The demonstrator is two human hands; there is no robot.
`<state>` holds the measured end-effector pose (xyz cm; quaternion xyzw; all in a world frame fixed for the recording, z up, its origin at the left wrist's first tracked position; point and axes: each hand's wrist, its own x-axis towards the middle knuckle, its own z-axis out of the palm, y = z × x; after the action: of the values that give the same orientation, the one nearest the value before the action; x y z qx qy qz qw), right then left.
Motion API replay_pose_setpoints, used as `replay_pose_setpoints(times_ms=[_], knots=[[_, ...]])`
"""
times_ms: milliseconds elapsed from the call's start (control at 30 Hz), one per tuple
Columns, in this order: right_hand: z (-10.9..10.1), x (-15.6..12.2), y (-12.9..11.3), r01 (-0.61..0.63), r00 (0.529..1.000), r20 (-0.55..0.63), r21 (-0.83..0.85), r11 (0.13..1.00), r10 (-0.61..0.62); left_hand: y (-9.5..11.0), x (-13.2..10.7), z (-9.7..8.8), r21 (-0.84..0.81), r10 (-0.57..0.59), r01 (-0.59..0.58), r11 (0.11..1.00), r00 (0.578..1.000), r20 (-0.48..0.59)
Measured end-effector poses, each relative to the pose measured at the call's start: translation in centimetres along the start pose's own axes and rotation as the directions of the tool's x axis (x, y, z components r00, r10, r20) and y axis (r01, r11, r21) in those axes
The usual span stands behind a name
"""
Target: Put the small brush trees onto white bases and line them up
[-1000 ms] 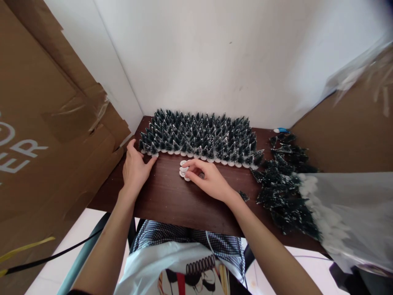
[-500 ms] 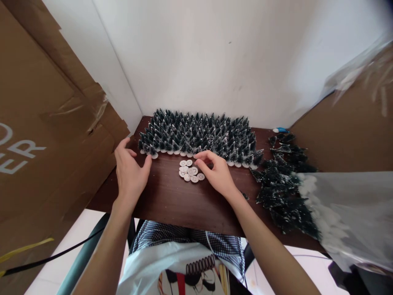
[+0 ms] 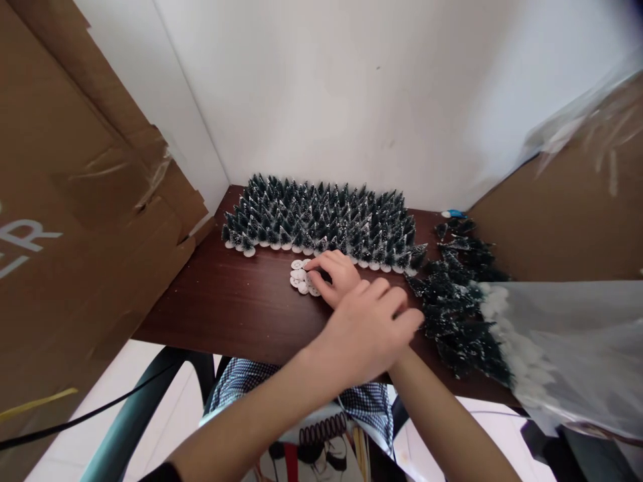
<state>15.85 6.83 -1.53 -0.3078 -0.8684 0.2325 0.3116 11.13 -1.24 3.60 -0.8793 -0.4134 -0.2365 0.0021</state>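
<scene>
My right hand (image 3: pixel 337 273) is over a small pile of round white discs (image 3: pixel 297 275) on the dark table. Its thumb and forefinger are pinched close together at a disc at the pile's upper edge, and the hand covers part of the pile. My left hand (image 3: pixel 372 328) crosses over my right forearm, toward the loose trees at the right. Its fingers are curled downward, and anything under them is hidden. Behind the discs, rows of small dark green bottle-brush trees (image 3: pixel 321 214) with frosted tips stand upright on white bases.
More frosted trees (image 3: pixel 467 321) lie heaped at the table's right side, beside a clear plastic bag (image 3: pixel 567 335) with white bases at its edge. A blue-and-white item (image 3: pixel 453 213) lies at the back right. Cardboard (image 3: pixel 90 174) rises at the left, against a white wall (image 3: pixel 301 87).
My left hand has swung from the table's left side across my right forearm. My right hand has come down and left onto the discs. The view has shifted slightly.
</scene>
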Motion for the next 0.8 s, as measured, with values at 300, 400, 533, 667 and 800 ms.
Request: replay_pose_setpoints(times_ms=[300, 400, 533, 667, 800], knots=[[-0.2, 0.0, -0.4, 0.096, 0.995, -0.044, 0.044, 0.994, -0.094, 2.7, 4.9, 1.3, 0.024, -0.341, 0.366, 0.930, 0.839, 0.424], [-0.1, -0.1, -0.6, 0.082, 0.996, -0.050, 0.077, 0.994, -0.078, 2.9, 5.8, 1.0, 0.000, -0.384, 0.443, 0.897, 0.777, 0.499], [-0.1, -0.1, -0.5, 0.075, 0.997, -0.037, 0.094, 0.993, -0.072, 2.5, 5.7, 1.1, -0.064, -0.347, 0.438, 0.897, 0.785, 0.513], [-0.1, 0.0, -0.4, 0.067, 0.998, -0.018, 0.118, 0.991, -0.065, 1.4, 4.7, 1.3, -0.381, -0.314, 0.398, 0.835, 0.912, 0.266], [-0.2, 0.0, -0.4, -0.039, 0.992, -0.103, 0.262, 0.964, 0.068, 0.1, 3.7, 0.3, -0.799, -0.466, 0.231, 0.555, 0.882, -0.068]])
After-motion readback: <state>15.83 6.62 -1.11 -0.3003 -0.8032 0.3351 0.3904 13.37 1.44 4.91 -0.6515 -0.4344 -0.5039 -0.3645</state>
